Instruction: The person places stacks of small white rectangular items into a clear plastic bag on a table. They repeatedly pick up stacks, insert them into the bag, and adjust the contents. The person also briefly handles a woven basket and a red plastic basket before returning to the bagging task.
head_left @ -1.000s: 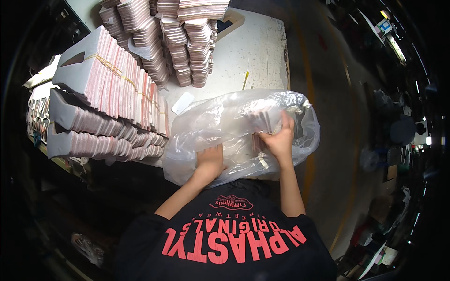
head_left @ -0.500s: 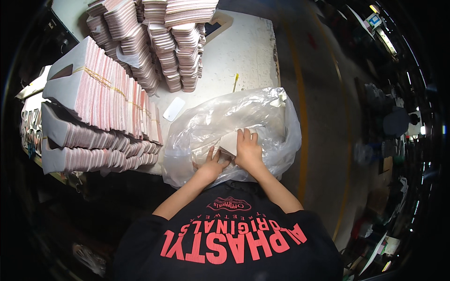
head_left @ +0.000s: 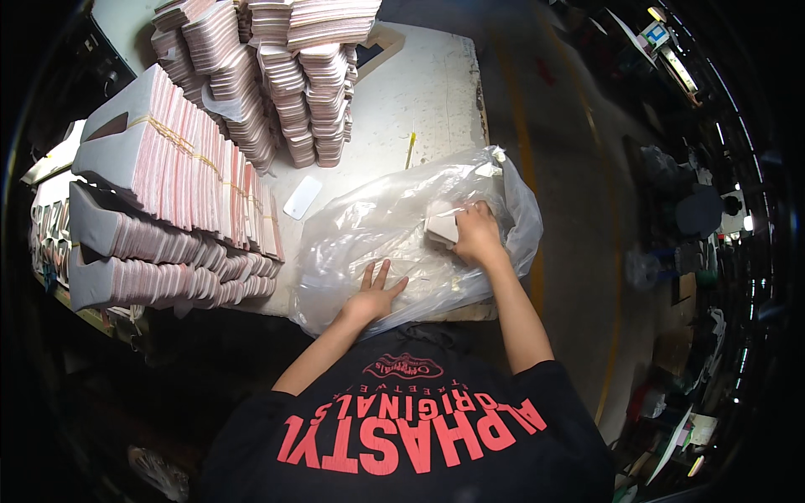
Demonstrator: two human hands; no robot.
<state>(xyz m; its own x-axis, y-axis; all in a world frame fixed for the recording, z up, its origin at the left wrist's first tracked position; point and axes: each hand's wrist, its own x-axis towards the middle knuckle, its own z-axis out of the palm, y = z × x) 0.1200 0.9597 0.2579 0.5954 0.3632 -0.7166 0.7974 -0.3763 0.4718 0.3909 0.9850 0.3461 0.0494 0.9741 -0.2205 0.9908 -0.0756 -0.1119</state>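
Right hand (head_left: 478, 235): fingers and thumb closed around the side of a small stack of pale pieces (head_left: 440, 225), squared-off and layered, their near-white faces turned away from the palm; whether any film lies between hand and stack cannot be told. Directly beneath this grip: one large bag (head_left: 352, 226), clear plastic film, glossy, crumpled and loosely puffed. Left of the grip and nearer the body: left hand (head_left: 371, 302), palm down, fingers spread on the film, gripping nothing visible. Beyond the bag, left of the grip: one flat white oblong (head_left: 303, 197), corners rounded. Ahead of the grip: one thin yellow strip (head_left: 411, 151), on a scuffed whitish tabletop (head_left: 436, 84). Farther left: a banded row of sheets (head_left: 184, 159), pink-and-white edges, yellow bands. Farthest ahead, leftward: tall piles (head_left: 310, 101), similarly layered, with wavy, rounded sides.
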